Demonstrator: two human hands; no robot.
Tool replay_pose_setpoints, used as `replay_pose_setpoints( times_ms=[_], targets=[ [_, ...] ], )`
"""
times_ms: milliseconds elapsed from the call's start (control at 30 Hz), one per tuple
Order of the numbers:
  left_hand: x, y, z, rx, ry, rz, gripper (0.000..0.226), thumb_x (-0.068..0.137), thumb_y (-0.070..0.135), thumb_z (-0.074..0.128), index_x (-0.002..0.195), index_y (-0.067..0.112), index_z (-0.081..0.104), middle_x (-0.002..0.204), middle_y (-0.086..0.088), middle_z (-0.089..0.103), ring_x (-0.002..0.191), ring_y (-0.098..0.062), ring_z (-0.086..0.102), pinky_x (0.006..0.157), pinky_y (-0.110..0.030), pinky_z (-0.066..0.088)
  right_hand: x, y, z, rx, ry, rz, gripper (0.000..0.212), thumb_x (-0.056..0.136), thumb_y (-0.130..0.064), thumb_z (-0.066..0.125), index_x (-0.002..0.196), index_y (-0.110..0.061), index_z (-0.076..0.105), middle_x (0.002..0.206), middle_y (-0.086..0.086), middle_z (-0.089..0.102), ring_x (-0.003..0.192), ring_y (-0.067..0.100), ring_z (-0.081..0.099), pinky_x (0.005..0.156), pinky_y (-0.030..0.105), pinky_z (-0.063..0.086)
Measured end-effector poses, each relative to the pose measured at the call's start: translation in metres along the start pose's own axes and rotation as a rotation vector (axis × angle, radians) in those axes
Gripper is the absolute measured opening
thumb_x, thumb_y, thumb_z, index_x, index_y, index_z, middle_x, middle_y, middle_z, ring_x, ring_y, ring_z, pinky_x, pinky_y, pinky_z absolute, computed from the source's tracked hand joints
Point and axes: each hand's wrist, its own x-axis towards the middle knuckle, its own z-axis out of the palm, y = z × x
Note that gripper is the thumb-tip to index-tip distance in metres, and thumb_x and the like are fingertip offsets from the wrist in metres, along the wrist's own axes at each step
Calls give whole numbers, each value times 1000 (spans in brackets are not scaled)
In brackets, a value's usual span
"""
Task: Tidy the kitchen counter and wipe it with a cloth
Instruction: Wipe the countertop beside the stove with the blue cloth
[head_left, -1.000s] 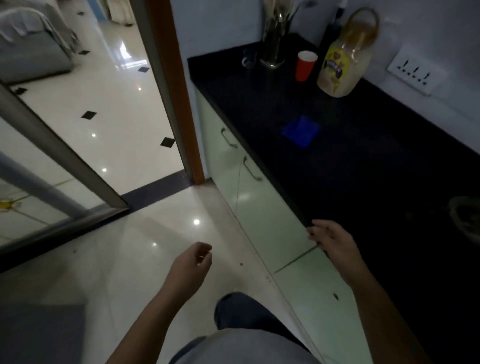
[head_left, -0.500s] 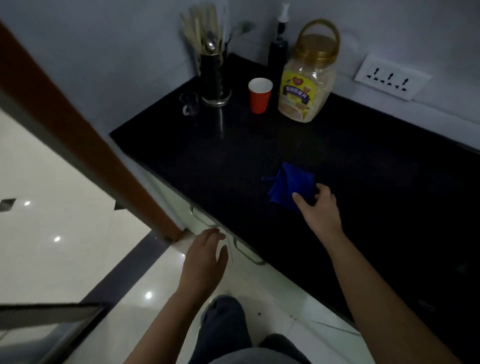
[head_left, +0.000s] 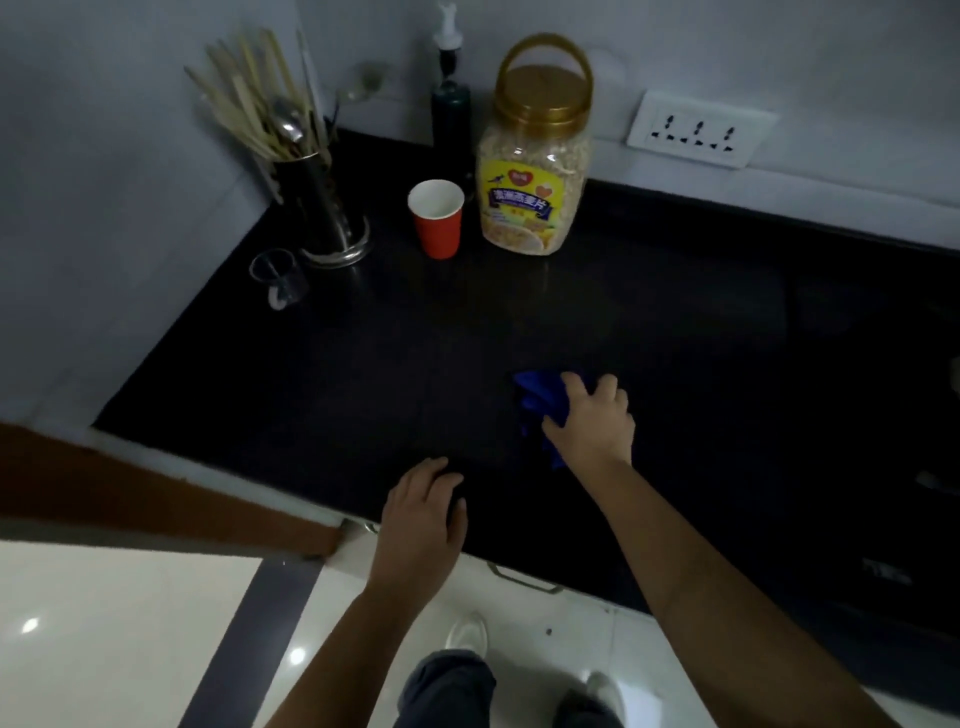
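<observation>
A blue cloth (head_left: 535, 397) lies bunched on the black counter (head_left: 363, 374), right of centre. My right hand (head_left: 592, 423) lies on top of it with fingers curled into the fabric, gripping it. My left hand (head_left: 423, 512) rests with relaxed fingers at the counter's front edge and holds nothing. At the back stand a red paper cup (head_left: 436, 218), a big clear jar (head_left: 535, 156) of oats with a gold lid, a dark bottle (head_left: 451, 114), a steel holder (head_left: 322, 208) full of chopsticks and spoons, and a small clear glass (head_left: 278, 278).
White walls close the counter at the left and back, with a socket strip (head_left: 698, 136) on the back wall. A brown door frame (head_left: 156, 499) runs at the lower left. Cabinet handles (head_left: 524, 578) sit under the counter's edge. My feet stand on a glossy tiled floor (head_left: 130, 623).
I have stepped up to the counter. My right hand moved onto the blue cloth and its fingers curled into it, bunching it. My left hand rose from beside the cabinet to the counter's edge.
</observation>
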Motion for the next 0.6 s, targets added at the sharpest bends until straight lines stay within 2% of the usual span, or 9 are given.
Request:
replay_pose_setpoints(
  times_ms=[100,200,300,367,400,500,600],
  targets=[
    [3,8,-3,-28,-34,64,38,82,30,39,99,10,66,112,-8,64,101,-27,62,86,-40,49,-19,17,-4,237,-13,0,65,84,-34,60,140,-27,28,134,16,36,119,32,42,89,42,47],
    [7,27,-2,-55,-76,137,41,82,31,36,100,10,66,114,-8,63,102,-25,60,88,-38,48,-49,43,-17,651,48,125,66,80,-27,66,137,-26,32,129,10,47,112,25,51,88,32,45],
    [8,57,9,-74,-138,247,41,84,32,37,105,10,65,120,-6,59,107,-23,57,92,-35,46,-88,82,-31,882,153,268,55,79,-25,69,126,-22,40,114,0,53,96,13,53,76,20,44],
    [5,82,21,-112,-191,319,30,88,24,45,109,11,63,125,-2,55,112,-17,51,95,-28,42,-119,114,-36,996,237,380,48,78,-23,70,117,-23,44,108,-4,54,89,9,55,70,15,43],
    [2,95,27,-138,-224,350,25,90,18,49,110,11,62,127,0,52,113,-12,48,95,-24,39,-135,131,-36,1052,284,440,44,77,-22,71,113,-25,45,107,-3,56,89,8,56,72,17,45],
    [-10,136,52,-159,-315,485,24,89,11,53,112,10,60,128,1,50,112,-4,41,94,-19,35,-191,183,-34,1196,424,630,41,77,-19,71,108,-25,43,103,1,60,95,19,60,84,37,52],
    [-30,184,81,-134,-408,628,26,90,12,51,115,11,59,128,3,49,114,-4,40,94,-17,33,-253,232,-30,1314,559,811,35,80,-18,68,105,-24,44,99,10,63,81,26,65,76,42,54]
  ],
)
